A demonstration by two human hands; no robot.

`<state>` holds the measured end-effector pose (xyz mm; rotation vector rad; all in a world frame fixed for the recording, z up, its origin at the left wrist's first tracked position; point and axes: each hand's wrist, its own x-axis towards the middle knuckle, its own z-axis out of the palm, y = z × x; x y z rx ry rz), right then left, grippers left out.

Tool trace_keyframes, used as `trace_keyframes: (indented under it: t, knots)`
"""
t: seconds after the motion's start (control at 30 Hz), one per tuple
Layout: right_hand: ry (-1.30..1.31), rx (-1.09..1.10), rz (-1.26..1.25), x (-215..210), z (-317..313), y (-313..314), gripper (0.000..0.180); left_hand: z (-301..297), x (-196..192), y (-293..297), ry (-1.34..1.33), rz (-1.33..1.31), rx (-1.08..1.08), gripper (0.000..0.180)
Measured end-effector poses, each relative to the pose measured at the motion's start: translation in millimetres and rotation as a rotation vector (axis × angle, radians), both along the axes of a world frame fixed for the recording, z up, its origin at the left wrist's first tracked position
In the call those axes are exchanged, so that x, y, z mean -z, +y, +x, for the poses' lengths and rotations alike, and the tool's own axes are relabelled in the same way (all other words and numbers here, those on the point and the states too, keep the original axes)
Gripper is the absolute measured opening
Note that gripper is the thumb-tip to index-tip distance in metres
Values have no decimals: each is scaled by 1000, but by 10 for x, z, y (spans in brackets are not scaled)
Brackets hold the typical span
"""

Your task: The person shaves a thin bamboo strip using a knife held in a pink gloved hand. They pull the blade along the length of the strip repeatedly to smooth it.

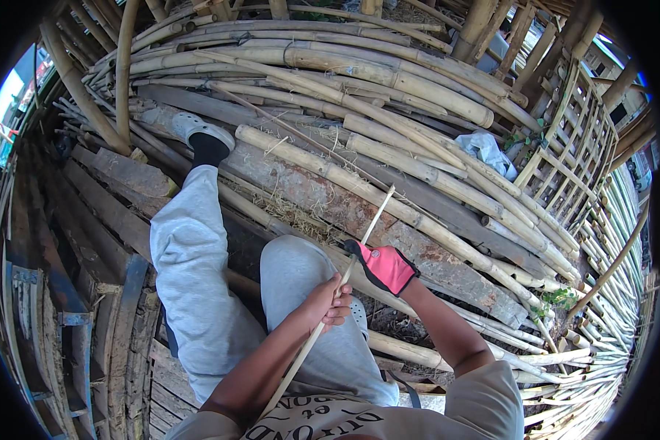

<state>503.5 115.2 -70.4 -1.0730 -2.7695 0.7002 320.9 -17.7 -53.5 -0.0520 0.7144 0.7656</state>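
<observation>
A long, pale bamboo strip (377, 217) runs slantwise from my lap up past my knee, its tip above the bamboo poles. My bare left hand (331, 301) is closed around its middle, beside my bent knee. Farther up the strip, my right hand (386, 268) wears a pink and black glove. Its fingers are curled in against the strip; the fingertips are partly hidden, and I cannot make out whether a tool is in them too. The lower end of the strip passes along my left forearm toward my shirt.
Long bamboo poles (330, 172) lie across a weathered plank (286, 187) in front of me. More poles are stacked beyond. Dark timbers (73, 220) crowd the left. A woven bamboo lattice (565, 158), a pale plastic bag (485, 150) and many thin canes (601, 323) are on the right.
</observation>
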Motion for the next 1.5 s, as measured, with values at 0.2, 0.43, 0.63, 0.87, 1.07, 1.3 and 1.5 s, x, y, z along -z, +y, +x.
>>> trace_keyframes:
  t: [0.2,0.43,0.63,0.87,1.07,1.3,1.5]
  knots:
    - [92,-3,-44,-6,6,40,56,5,-79,86,-34,-19,-45,38]
    - [-21,-46,69,-20,36,25,55,13,-41,75,-38,15,-33,32]
    - [-76,99,-117,-317,-139,-99,43,50,-93,29,80,28,-58,31]
    - [50,254,-19,58,-153,-83,70,55,-9,1,133,78,-60,30]
    - [62,217,-38,-117,-169,-64,68,65,0,7,149,86,-67,31]
    - [-32,96,-103,-153,-167,51,56,44,-16,1,163,72,-71,32]
    - [24,151,-163,-225,-272,61,63,-10,10,-18,144,68,-96,34]
